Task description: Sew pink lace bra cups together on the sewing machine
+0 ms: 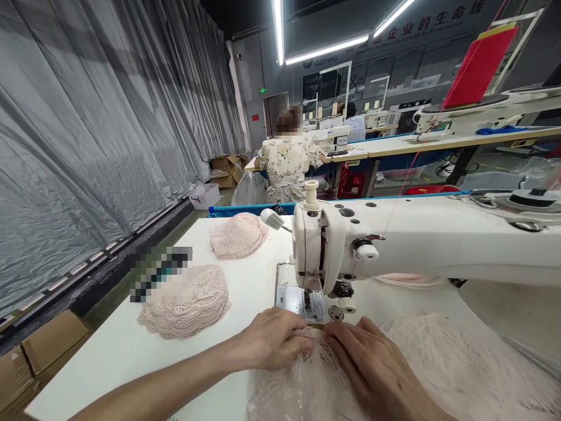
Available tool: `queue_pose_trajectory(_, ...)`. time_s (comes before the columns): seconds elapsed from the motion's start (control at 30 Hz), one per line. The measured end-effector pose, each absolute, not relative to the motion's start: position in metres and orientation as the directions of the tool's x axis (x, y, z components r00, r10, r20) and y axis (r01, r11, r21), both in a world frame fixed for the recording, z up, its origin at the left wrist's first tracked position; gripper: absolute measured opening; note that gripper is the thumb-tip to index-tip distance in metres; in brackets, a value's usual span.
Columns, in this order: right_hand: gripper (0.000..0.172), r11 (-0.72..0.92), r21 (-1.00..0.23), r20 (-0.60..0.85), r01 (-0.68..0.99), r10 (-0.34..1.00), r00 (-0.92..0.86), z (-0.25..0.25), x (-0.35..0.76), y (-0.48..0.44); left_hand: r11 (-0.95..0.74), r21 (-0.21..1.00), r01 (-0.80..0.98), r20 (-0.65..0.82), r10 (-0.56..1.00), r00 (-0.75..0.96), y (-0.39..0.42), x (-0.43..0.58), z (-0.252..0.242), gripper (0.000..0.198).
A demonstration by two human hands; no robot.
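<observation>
fingers (pixel 299 347) of left hand (pixel 269 342), right hand (pixel 372 362) on pink lace (pixel 464 374)

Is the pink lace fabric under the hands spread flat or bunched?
Bunched: the pale pink lace fabric puckers into folds where the left hand and right hand press it.

pale pink lace fabric (pixel 438 362), sheer, crumpled, spread flat on white table, front edge just before needle plate

The head-worn camera looks forward and down, close over the sewing machine (pixel 394 245) and table (pixel 109 351).
</observation>
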State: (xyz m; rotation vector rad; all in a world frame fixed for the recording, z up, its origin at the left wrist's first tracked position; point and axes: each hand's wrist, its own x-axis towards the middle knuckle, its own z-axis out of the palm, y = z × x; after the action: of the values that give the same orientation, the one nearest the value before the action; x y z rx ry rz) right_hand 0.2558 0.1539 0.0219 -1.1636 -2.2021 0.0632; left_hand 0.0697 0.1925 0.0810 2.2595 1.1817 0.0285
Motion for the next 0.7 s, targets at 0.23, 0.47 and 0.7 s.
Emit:
queue_pose_trajectory(0.23,0.026,0.737,-0.115,0.663,0.666,0.556,-0.502,0.017,0.252,0.152,-0.465,0.413,0.783,-0.227,0.780,0.583,0.204,0.078,0.076,0.035)
queue_pose_trajectory(0.47,0.040,0.704,-0.135,0.563,0.697,0.634,-0.531,0.016,0.252,0.154,-0.458,0.192,0.868,-0.058,0.878,0.475,0.219,0.075,0.059,0.009)
queue_pose_trajectory(0.7,0.040,0.687,-0.052,0.615,0.725,0.593,-0.519,0.015,0.255,0.166,-0.817,0.033,0.576,0.267,0.562,0.783,0.195,0.068,0.055,0.010)
